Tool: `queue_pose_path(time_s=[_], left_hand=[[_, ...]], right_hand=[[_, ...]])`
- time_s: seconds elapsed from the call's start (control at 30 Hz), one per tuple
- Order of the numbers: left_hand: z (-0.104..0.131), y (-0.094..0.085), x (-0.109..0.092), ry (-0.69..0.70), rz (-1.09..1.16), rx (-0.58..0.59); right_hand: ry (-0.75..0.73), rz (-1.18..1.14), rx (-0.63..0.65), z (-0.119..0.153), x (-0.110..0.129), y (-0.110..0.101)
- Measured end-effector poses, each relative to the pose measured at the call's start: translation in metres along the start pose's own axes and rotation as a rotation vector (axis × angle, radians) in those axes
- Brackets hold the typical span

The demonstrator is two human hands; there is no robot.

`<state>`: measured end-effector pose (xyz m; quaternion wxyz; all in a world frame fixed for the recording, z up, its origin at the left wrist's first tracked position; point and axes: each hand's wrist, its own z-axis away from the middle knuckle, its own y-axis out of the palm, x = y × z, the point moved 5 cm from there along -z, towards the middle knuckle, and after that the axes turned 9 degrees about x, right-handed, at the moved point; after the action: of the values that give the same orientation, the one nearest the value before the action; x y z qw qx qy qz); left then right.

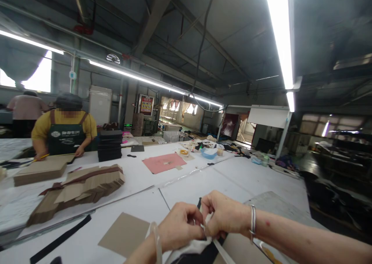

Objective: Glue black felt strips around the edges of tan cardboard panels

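Close together at the bottom centre, both of my hands are closed in a pinch. My right hand point(223, 215) grips a bunched bit of white fabric point(208, 218) between thumb and fingers. Just left of it, my left hand point(180, 225) has its fingertips pressed on the same white fabric; the exact point of its hold is hidden. Below the hands lies more white fabric on black material point(207, 254), and a narrow white strip point(223, 251) runs down toward me. A dark edge shows behind the fingers.
A beige board point(124, 235) and a black strip point(62, 237) lie left on the white table point(232, 182). Stacked beige boards point(93, 186), a black stack point(109, 145), a pink sheet point(164, 163) and a blue basin point(209, 153) stand farther off. A co-worker point(65, 128) works across the table.
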<state>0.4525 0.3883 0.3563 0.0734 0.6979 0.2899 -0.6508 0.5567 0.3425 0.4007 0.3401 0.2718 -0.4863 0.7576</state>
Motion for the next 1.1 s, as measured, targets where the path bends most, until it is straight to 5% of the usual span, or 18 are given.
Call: queue_pose_path(time_s=[0.23,0.5,0.77,0.97,1.1], left_hand=[[0.003,0.006,-0.005,0.118,0.059,0.011],[-0.005,0.003,-0.01,0.105,0.153,0.173],[-0.009,-0.004,0.0,0.082,0.232,0.195],[-0.017,-0.006,-0.002,0.139,0.134,0.29],[-0.014,-0.009,-0.01,0.225,-0.033,0.203]], right_hand=[[-0.192,0.58,-0.196,0.016,0.021,-0.002],[-0.232,1.156,-0.195,0.02,0.028,0.028],[-0.584,1.348,-0.367,0.031,0.004,0.037],[-0.567,1.333,-0.399,0.032,-0.003,0.036],[-0.557,1.279,-0.4,0.029,-0.01,0.032]])
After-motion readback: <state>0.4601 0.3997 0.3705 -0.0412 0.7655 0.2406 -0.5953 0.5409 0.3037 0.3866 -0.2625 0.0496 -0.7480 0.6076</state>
